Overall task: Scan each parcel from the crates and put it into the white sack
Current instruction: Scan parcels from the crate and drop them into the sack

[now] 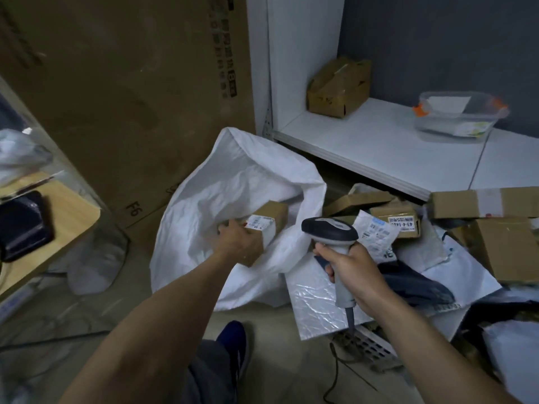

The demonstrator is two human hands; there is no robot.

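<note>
The white sack (233, 176) lies open on the floor at centre, leaning against a big cardboard carton. My left hand (240, 243) reaches into its mouth, gripping a small brown cardboard parcel (269, 218) with a white label on top. To the right, my right hand (350, 272) holds a grey and black barcode scanner (329, 231) by its handle, head pointing left, cable hanging down. Behind the scanner a heap of parcels fills the crates: a white mailer bag (376, 231), a labelled brown box (399, 223), a silver padded envelope (315, 304) and a dark bag (414, 284).
A tall cardboard carton (131, 97) stands at the back left. A white shelf (379, 141) at the right carries a crumpled brown box (338, 88) and a clear plastic tub (458, 118). A wooden table corner (58, 211) with a black device is left. My shoe (233, 342) is below.
</note>
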